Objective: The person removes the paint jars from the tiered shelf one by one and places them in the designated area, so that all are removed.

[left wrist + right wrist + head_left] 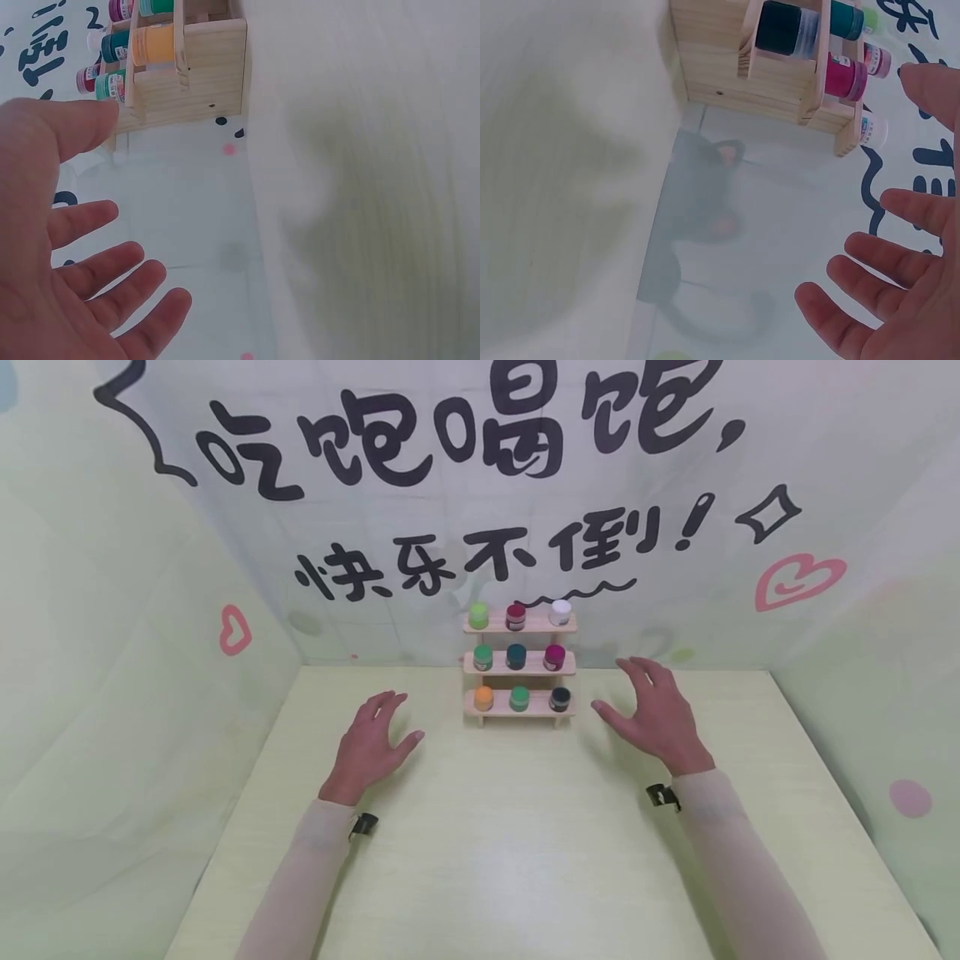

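At the back of the counter (495, 827), a wooden rack (540, 706) holds nine jars (516, 657) in tiers, presumably for easy reach, between the left hand (367, 745) and right hand (660, 718), both empty and relaxed.

A pale bench (491, 810) stands against a whitish back wall (390, 639) with black Chinese lettering (495, 537) and a pink heart (789, 587); greenish side walls (105, 718) flank the bench, a soft gleam (498, 881) on top

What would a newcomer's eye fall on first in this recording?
Probably the big black lettering high across the backdrop. Next, the three-tier wooden rack at the back of the table, holding nine small jars, three per tier. The left hand and right hand flank it without touching.
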